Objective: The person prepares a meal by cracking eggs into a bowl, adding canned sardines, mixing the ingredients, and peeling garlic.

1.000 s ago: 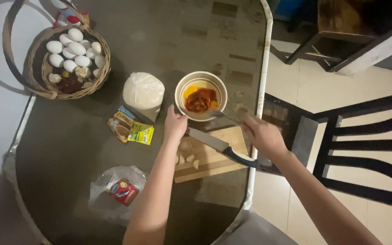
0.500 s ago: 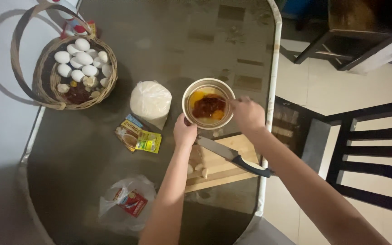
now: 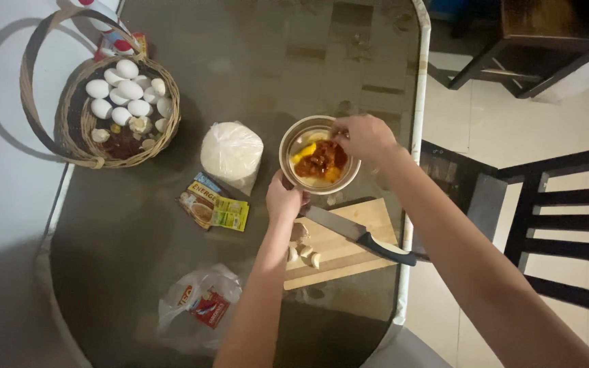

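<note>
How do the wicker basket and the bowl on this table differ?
The wicker basket is woven, brown and has a tall arched handle; the bowl is smooth, pale and handleless. The basket holds whole white eggs and sits untouched; the bowl holds red and yellow food, with the left hand at its rim and the right hand over it. Both are round.

A white bag (image 3: 232, 155), bulging and knotted shut, sits on the glass table (image 3: 253, 54) just left of the metal bowl (image 3: 293, 146). Below it lie small flat sachets (image 3: 214, 208), fanned together and touching: yellow-green ones, a brownish one and a blue-edged one. Nearer the table's front edge rests a crumpled clear plastic bag (image 3: 195, 307) with a red-and-white packet (image 3: 209, 308) inside. Behind the egg basket (image 3: 83, 146), at the far left corner, a red-and-white package (image 3: 114, 44) stands partly hidden.
</note>
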